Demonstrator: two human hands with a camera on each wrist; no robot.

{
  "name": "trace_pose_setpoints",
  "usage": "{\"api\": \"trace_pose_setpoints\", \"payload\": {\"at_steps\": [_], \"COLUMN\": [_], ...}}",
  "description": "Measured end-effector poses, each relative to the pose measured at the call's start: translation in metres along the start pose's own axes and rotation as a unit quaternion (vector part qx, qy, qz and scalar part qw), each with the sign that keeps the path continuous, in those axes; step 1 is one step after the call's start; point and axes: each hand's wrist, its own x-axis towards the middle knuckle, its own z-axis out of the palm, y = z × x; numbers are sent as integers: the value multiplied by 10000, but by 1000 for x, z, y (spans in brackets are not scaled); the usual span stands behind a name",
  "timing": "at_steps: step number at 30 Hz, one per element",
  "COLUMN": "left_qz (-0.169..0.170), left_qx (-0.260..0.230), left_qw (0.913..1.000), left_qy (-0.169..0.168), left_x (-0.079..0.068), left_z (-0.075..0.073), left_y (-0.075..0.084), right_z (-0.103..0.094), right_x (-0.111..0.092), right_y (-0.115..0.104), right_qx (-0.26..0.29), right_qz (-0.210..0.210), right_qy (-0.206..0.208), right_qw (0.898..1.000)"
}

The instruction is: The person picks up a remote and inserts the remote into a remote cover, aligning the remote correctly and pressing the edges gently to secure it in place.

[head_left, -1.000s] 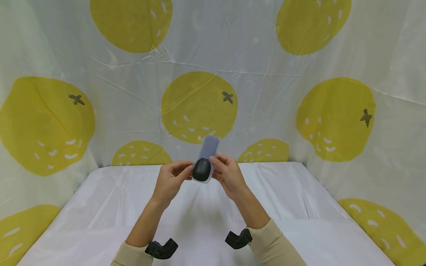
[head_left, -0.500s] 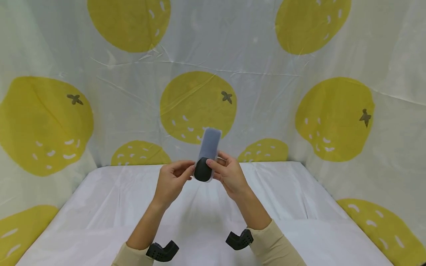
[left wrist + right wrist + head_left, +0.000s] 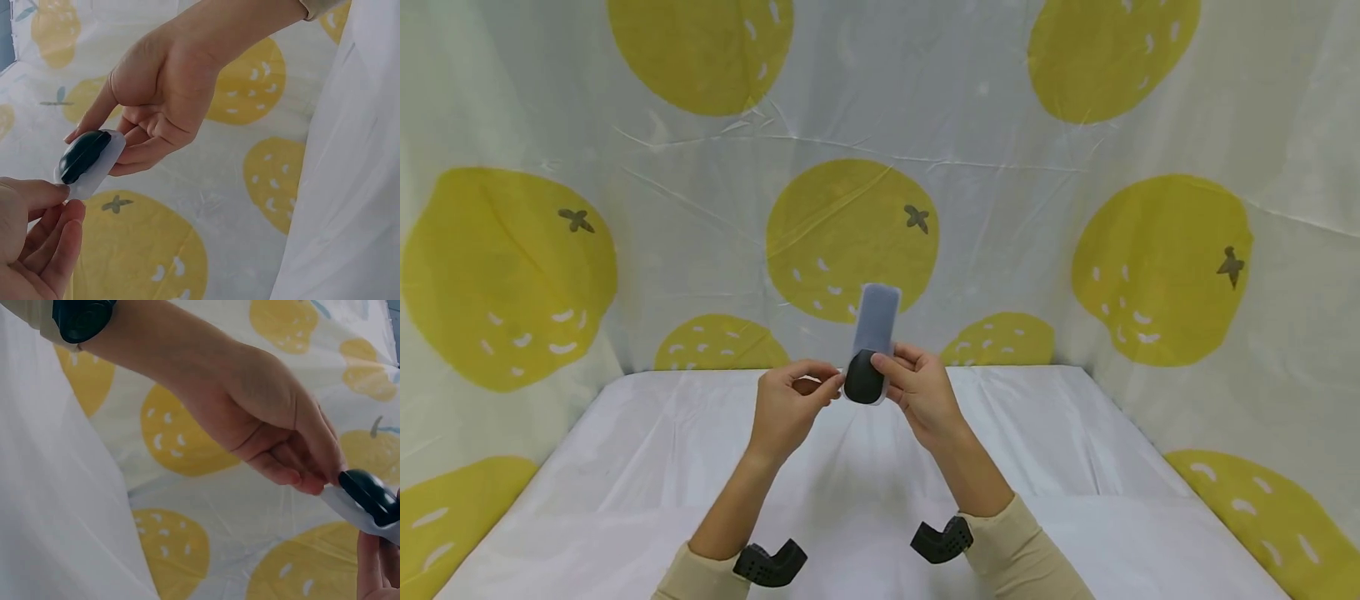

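A smooth black rounded piece [image 3: 863, 380] sits in the lower end of a long translucent whitish holder [image 3: 876, 318], held up in front of me. Its exact kind is unclear. My right hand [image 3: 925, 402] grips the holder's right side, thumb on the black piece and fingers behind. At the lower left edge, the thumb and fingertips of my left hand [image 3: 786, 410] pinch the rim. In the left wrist view, the left hand [image 3: 40, 231] meets the pale edge beside the dark piece [image 3: 84, 156]. The right wrist view cuts off part of the right hand [image 3: 378, 562].
A white cloth covers the table [image 3: 1000, 450] below the hands. Pale curtains [image 3: 985, 250] printed with yellow fruit stand behind and at both sides. Black devices [image 3: 942, 540] are worn at both wrists, over beige sleeves.
The holder has risen slightly and turned more upright. My right thumb has shifted onto the black piece, and my left fingertips have moved out to the holder's edge.
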Motion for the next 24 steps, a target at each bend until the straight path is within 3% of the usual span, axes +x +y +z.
{"api": "trace_pose_setpoints", "payload": {"at_steps": [8, 12, 15, 19, 24], "left_qz": [951, 1204, 967, 264, -319], "left_qx": [708, 825, 557, 90, 213], "left_qw": [9927, 9891, 9938, 9988, 9969], "left_qy": [224, 179, -19, -399, -684], "left_x": [-1, -1, -2, -3, -2], "left_z": [4, 5, 4, 0, 0], "left_y": [-3, -3, -1, 3, 7], "right_z": [0, 0, 1, 3, 6], "right_x": [1, 1, 1, 2, 1], "right_y": [2, 3, 4, 5, 6], "right_qx": [305, 520, 689, 837, 1123], "right_qz": [63, 63, 62, 51, 317], "right_qy": [-123, -52, 47, 234, 532], "right_qw": [9994, 9986, 9976, 9962, 9917]}}
